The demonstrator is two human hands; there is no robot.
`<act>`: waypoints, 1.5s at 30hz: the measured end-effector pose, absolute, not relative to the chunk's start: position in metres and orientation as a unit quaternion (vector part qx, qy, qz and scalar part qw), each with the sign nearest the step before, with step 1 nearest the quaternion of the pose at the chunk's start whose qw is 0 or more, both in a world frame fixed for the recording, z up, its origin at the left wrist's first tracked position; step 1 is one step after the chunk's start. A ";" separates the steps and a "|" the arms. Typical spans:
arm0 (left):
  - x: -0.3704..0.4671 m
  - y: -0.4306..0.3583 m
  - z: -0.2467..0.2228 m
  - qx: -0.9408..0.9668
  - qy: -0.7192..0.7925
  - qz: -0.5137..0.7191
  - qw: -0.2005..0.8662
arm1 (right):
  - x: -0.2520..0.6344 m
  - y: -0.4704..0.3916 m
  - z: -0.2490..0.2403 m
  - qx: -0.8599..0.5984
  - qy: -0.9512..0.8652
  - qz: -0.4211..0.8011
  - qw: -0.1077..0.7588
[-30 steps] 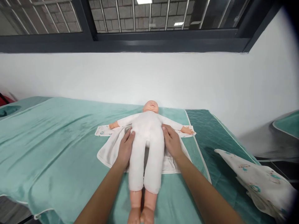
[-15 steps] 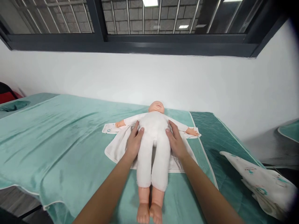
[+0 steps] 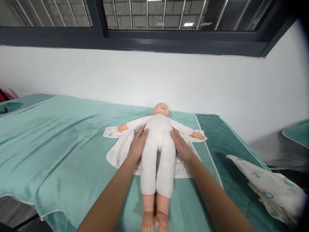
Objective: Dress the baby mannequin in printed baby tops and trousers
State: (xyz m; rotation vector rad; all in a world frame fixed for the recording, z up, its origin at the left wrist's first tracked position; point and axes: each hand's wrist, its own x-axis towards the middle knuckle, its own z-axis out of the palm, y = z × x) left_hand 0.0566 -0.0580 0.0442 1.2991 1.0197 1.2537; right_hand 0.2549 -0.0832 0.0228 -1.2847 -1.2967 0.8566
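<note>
A baby doll [image 3: 159,129] with a white cloth body lies on its back, head toward the wall and feet toward me. Beneath it an opened white baby shirt [image 3: 118,153] is spread out, its printed sleeves lying under the doll's outstretched arms. My left hand [image 3: 139,141] holds one side of the doll's torso, thumb on the front. On the opposite side my right hand [image 3: 180,143] holds the torso the same way. The fingertips of both hands are partly hidden along the doll's sides.
A light green sheet [image 3: 60,138] covers the bed, with a darker green cover [image 3: 217,138] at the right. A folded white printed cloth [image 3: 270,187] lies near the right edge. Behind the bed stand a white wall [image 3: 108,77] and a barred window [image 3: 154,16].
My fingers have drawn closer in against the doll's sides, most clearly on the right hand. The doll stays in place on the shirt. The view has shifted slightly.
</note>
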 end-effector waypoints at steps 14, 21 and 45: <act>0.052 -0.060 0.045 0.493 0.419 0.567 0.510 | 0.279 -0.080 0.005 -0.527 -0.504 0.285 0.622; 0.051 -0.051 0.033 0.531 0.448 0.571 0.437 | 0.274 -0.089 0.016 -0.565 -0.513 0.194 0.616; -0.019 0.001 0.008 0.699 0.633 0.332 0.022 | 0.124 0.042 0.093 -0.547 -0.835 0.004 0.059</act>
